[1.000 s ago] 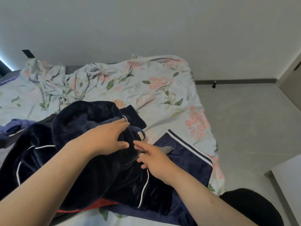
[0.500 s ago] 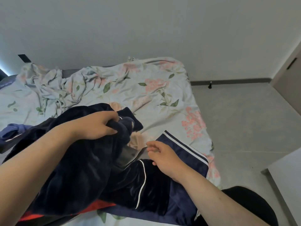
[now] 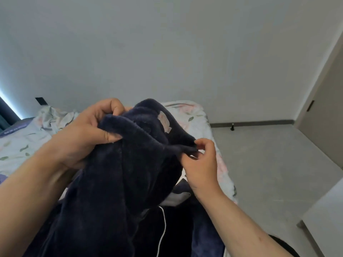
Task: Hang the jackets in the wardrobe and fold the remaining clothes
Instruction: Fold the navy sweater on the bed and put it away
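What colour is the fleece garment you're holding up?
Dark navy fleece garment, with a pale label near its top edge; seen in the head view.

Left hand [image 3: 87, 134] and right hand [image 3: 199, 160] raised (fingers curled, gripping).

No text could be read in the head view. A small pale label [image 3: 164, 121] was sewn inside the collar of the dark navy fleece garment [image 3: 118, 179], just above the middle of the frame, and a smaller tag hung at its lower end, but the print on both was too blurred to make out. No brand, number or sign was legible anywhere else.
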`<state>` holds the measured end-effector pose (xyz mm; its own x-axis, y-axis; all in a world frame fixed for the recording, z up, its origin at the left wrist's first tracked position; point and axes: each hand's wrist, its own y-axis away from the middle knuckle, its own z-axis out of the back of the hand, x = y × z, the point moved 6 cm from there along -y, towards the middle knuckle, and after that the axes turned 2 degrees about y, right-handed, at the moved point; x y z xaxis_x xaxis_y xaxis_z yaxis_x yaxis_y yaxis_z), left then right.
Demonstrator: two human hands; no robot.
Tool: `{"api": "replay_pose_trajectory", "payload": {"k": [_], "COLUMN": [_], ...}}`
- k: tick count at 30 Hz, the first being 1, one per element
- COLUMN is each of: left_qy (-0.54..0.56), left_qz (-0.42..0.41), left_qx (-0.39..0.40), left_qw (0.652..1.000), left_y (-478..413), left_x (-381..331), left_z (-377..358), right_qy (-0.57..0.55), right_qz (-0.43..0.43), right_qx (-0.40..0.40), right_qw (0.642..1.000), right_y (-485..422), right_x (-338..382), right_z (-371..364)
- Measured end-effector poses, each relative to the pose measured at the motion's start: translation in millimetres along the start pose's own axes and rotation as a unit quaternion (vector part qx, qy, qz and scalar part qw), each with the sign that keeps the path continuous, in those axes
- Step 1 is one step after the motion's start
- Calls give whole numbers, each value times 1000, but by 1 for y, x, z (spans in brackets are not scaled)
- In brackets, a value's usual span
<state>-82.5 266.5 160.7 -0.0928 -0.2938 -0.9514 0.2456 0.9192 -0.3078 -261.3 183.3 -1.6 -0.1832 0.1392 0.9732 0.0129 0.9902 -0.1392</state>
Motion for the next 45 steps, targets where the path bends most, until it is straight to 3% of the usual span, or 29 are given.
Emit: {"api": "replay_pose_trajectory", "payload": {"k": [1,5,7,11,16,18,22,25,33,35,37,41,45], "left_qy": [20,44,33,-184,-434,-477,-411,-331,-66,-2,-10,-163,-317], "left_qz": [-14,-70,-78,-75,0,48,159,192,96,59,16,-50,-109], "left_qx": [-4,-2,-20,-81,-39,-33,86,145,150,102,24,-83,-178], "left_qw": [1000,997,996,977,900,877,893,912,982,993,1000,982,925], "left_y": [1,6,5,5,5,3,9,22,22,14,2,-19,-33], "left_x": [-5,-26,-34,-43,-29,-28,-28,-34,-70,-91,-118,-186,-252], "left_z": [-5,-24,-27,-21,-21,-21,-27,-30,1,17,37,51,65], "right_qy": [-18,-36,-16,68,165,171,131,162,268,286,307,354,398], "right_qz": [-12,-56,-61,-13,50,75,117,141,186,196,203,219,224], "right_qx": [4,157,165,126,132,115,94,93,93,75,64,63,71], "right_qw": [1000,985,984,990,976,976,980,972,941,935,928,907,887], "right_y": [1,9,9,-2,-9,-10,-1,8,41,45,49,55,63], "right_x": [5,22,39,96,192,230,295,327,400,417,434,463,494], "right_z": [3,-5,5,40,64,67,64,55,59,67,74,80,85]}}
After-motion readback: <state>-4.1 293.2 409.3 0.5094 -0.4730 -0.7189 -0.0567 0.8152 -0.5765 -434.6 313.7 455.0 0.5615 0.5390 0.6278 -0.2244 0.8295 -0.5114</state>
